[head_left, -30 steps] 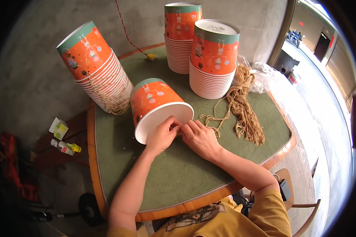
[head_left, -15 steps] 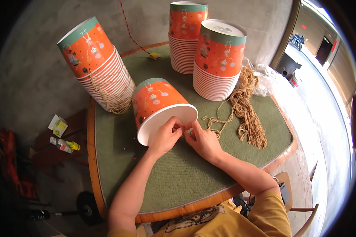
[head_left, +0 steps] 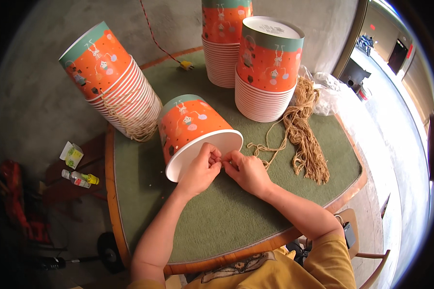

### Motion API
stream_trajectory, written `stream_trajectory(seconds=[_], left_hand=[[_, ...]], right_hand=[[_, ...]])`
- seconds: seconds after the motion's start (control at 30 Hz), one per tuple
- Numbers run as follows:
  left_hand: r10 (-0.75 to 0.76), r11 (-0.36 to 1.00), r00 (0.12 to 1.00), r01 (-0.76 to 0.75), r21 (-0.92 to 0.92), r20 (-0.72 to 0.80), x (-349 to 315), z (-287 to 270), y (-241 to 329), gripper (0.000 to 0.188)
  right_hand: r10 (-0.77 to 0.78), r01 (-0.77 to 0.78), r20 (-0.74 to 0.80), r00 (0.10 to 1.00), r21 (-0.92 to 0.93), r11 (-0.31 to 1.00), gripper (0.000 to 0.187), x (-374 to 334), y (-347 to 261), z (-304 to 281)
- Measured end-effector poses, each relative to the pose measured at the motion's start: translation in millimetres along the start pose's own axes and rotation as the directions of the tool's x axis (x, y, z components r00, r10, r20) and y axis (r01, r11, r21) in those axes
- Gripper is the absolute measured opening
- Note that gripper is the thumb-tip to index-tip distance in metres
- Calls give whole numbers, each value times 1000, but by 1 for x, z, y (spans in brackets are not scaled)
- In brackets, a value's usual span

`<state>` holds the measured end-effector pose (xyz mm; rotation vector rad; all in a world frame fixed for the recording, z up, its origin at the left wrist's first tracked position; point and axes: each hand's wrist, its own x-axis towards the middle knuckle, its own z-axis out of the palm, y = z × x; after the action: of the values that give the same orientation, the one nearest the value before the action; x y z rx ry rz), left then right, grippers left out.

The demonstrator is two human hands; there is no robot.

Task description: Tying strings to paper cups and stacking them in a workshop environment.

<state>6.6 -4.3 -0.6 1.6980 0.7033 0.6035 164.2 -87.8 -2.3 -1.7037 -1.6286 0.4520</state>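
An orange paper bucket [head_left: 192, 121] with a green band and cartoon figures lies on its side on the green-covered table [head_left: 212, 226], its white open mouth toward me. Right at its rim, my left hand [head_left: 200, 169] is closed in a pinch. My right hand [head_left: 249, 173] pinches beside it, and the fingertips of both nearly meet. Whatever lies between the fingers is too small or hidden to make out. To the right of the hands rests a bundle of tan cord [head_left: 306, 139], with loose strands trailing toward the bucket.
At the left leans a bucket stack [head_left: 130, 101] with cord draped over its rims. Two upturned stacks stand behind, one nearer [head_left: 267, 67] and one farther [head_left: 222, 58]. A yellow plug [head_left: 186, 65], a clear plastic bag [head_left: 327, 94] and, off the table, a bottle [head_left: 76, 178] also show.
The fingertips have shifted slightly left and stay close together in their pinch. The view has moved a little; the bucket still lies in the same place.
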Motion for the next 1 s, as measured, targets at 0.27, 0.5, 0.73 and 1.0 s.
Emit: stream_trajectory(seconds=[0.27,0.5,0.73,1.0], left_hand=[[388,750,922,-324,576,12,-3,9,13,21],[385,722,923,-315,616,21,-5,9,16,18],[369,720,929,-277,637,-13,-6,10,14,14],[367,713,926,-223,664,-83,-7,16,12,11]], right_hand=[[17,-24,59,998,109,994,20,7,10,-2],[80,-94,137,987,95,991,19,10,8,-7],[54,-69,116,992,134,989,20,10,8,-5],[57,-74,108,992,157,985,21,10,8,-6]])
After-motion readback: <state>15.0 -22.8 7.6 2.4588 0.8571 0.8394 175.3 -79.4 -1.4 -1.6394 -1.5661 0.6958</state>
